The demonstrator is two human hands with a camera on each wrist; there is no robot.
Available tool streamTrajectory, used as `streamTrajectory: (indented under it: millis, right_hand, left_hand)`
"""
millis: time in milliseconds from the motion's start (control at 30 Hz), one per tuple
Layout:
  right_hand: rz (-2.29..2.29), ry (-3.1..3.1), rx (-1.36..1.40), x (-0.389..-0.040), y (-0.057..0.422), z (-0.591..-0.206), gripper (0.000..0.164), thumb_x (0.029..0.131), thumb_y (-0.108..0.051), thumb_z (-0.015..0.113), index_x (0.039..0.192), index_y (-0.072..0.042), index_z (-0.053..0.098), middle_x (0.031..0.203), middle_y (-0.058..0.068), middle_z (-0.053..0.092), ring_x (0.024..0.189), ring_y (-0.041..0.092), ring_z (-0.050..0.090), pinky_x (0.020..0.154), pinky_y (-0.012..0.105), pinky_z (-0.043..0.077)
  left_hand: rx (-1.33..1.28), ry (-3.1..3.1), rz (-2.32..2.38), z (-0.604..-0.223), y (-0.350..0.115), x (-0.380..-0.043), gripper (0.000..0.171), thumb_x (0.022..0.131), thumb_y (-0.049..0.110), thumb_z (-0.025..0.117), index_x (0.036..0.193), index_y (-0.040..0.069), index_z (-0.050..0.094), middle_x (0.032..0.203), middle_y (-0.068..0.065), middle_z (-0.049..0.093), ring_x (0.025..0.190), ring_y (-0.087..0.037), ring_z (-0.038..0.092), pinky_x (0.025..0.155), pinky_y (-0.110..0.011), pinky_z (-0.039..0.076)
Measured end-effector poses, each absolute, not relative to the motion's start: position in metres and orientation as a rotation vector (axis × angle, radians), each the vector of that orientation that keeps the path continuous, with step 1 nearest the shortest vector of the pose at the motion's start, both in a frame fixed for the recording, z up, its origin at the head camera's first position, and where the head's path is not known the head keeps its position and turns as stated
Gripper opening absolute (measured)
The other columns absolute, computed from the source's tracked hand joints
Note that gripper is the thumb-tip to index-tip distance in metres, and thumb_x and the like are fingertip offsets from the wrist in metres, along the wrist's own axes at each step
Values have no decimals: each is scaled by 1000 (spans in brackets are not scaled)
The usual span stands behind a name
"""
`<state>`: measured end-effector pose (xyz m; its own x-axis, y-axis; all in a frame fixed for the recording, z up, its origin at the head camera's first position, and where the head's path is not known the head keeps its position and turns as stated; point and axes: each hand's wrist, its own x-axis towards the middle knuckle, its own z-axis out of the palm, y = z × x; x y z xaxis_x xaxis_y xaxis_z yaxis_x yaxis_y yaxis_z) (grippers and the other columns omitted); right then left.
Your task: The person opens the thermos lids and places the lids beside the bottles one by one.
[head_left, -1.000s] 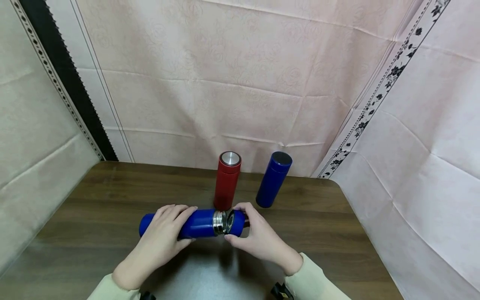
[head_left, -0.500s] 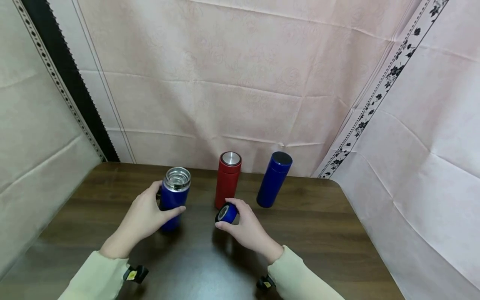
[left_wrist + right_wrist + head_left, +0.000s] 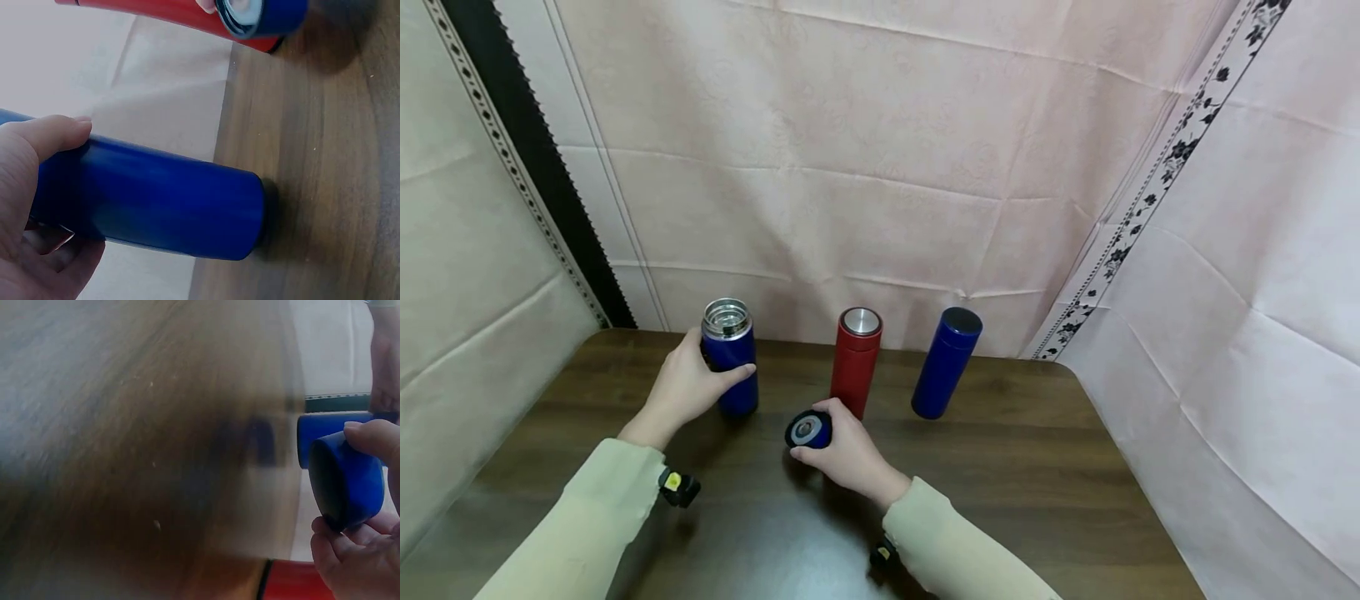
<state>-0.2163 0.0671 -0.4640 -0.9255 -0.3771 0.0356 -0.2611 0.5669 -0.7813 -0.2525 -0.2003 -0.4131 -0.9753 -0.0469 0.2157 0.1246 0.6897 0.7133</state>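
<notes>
A blue thermos flask (image 3: 739,393) stands upright at the table's back left, its bare steel mouth facing up. My left hand (image 3: 688,379) grips its side, thumb in front and fingers behind. In the left wrist view the flask's bottom end (image 3: 234,215) is right at the tabletop. My right hand (image 3: 850,454) holds the flask's blue lid (image 3: 807,430) between thumb and fingers, above the table. The lid's pale inner side is turned up toward the head view. The right wrist view shows the thumb on the lid's blue wall (image 3: 362,481).
A red thermos flask (image 3: 854,362) with a steel top stands just behind my right hand. Right of it is another blue flask (image 3: 946,367) with a dark top. The wooden table (image 3: 1022,500) ends at a pale cloth backdrop (image 3: 880,225).
A second ago the flask lay sideways with its lid at the mouth. The lid came away, the flask turned upright and moved back left. The right hand carried the lid left.
</notes>
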Motion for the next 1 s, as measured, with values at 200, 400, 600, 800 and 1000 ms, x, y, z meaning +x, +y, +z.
streamTrajectory:
  millis: [200,400,600,800,1000]
  right_hand:
    - [-1194,2666,-579,-223,47,-477,62,80,-42,78,129,-19,49,118,-8,55,101,5,53,91,31,48]
    - [-1003,2710,-740,-227,40,-487,67,80,-45,77,135,-18,51,124,-9,54,105,4,51,93,26,46]
    - [-640,2820,-905,-228,36,-482,60,79,-45,78,128,-17,58,115,-9,57,100,7,47,88,23,44]
    - [-568,2852,-846,-230,33,-480,64,75,-48,80,127,-19,58,117,-9,58,99,9,47,91,31,44]
    - [-558,2881,-828,-231,25,-481,65,75,-51,79,127,-19,57,116,-9,58,99,9,48,90,31,44]
  left_hand:
    - [-46,-2700,-1259,-420,-203,-266,105,78,61,70,147,-2,21,137,-30,43,121,-48,47,95,-66,38]
    - [-76,-2736,-1248,-427,-202,-273,107,79,63,68,149,-2,17,138,-31,41,122,-49,45,95,-67,37]
    - [-93,-2850,-1252,-420,-203,-280,113,80,58,70,152,-1,7,142,-33,37,124,-52,42,96,-68,35]
    - [-55,-2874,-1299,-419,-202,-285,117,80,59,70,153,2,-1,146,-33,31,128,-53,37,97,-69,33]
    - [-35,-2843,-1302,-423,-207,-285,118,78,64,68,154,3,1,147,-32,30,127,-53,37,95,-69,34]
